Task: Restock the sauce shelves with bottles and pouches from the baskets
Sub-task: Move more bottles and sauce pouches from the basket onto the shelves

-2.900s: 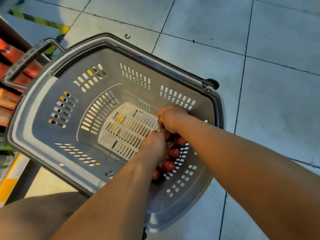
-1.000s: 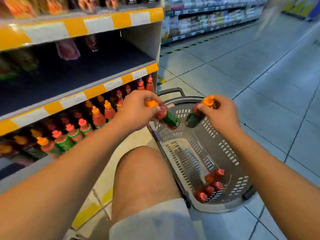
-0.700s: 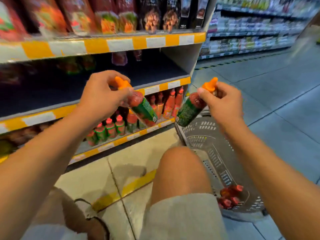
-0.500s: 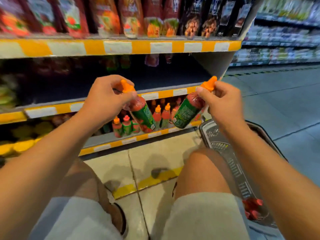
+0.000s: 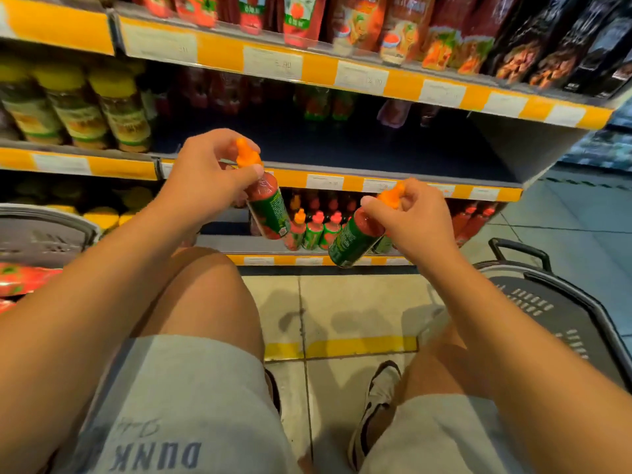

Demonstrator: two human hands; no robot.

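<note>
My left hand [image 5: 205, 172] grips a red sauce bottle [image 5: 268, 208] with a green label by its orange-capped neck. My right hand [image 5: 415, 218] holds a second such bottle [image 5: 355, 239] the same way, hanging tilted. Both bottles hang in front of the bottom shelf [image 5: 307, 260], where a few similar bottles [image 5: 313, 230] stand in a row. The middle shelf [image 5: 376, 148] behind is mostly dark and bare at the right. A grey basket [image 5: 547, 302] stands on the floor at my right.
Sauce pouches [image 5: 403, 32] fill the top shelf. Yellow-lidded jars [image 5: 78, 107] stand at the left of the middle shelf. Another grey basket [image 5: 44, 234] with red pouches [image 5: 20, 278] sits at my left. My knees and shoes are over the tiled floor before the shelves.
Both hands took a bottle each out of the right basket and carried them up to the shelves. The view has swung left, and the right hand has dropped lower toward the bottom shelf.
</note>
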